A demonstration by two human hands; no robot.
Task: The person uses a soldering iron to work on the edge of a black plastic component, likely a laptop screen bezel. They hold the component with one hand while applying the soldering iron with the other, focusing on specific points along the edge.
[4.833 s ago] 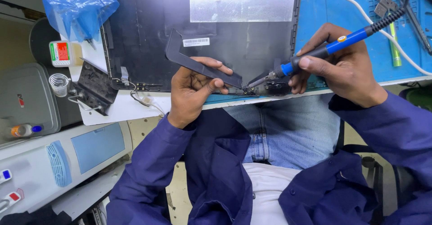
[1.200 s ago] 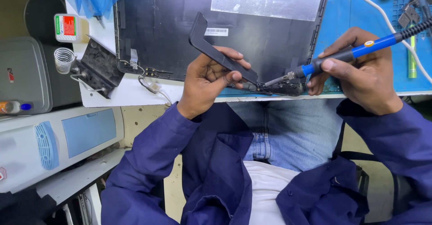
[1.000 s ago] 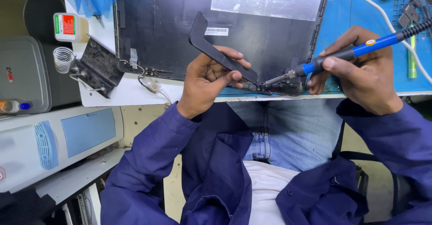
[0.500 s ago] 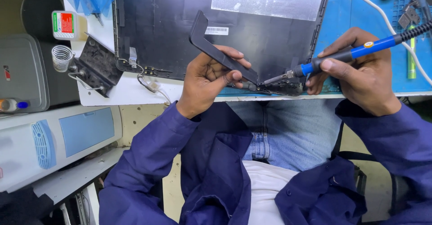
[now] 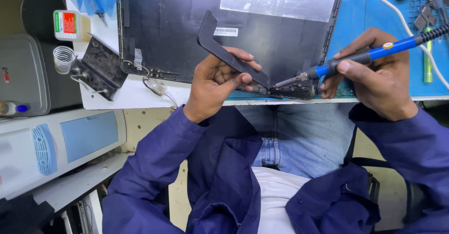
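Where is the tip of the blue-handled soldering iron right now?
In the head view, the blue-handled soldering iron in the right hand touches its tip to the dark hinge bracket at the table's near edge.

Laptop lid panel [image 5: 187, 28] flat on bench [image 5: 126, 98], hinge [image 5: 292, 91] at its near edge. Left hand [image 5: 217, 82] left of hinge, holding bent metal strip [image 5: 229, 51] over panel. Right hand [image 5: 374, 77] right of hinge, soldering iron [image 5: 355, 58] tip on hinge. Coil stand [image 5: 63, 58] at bench's left end.
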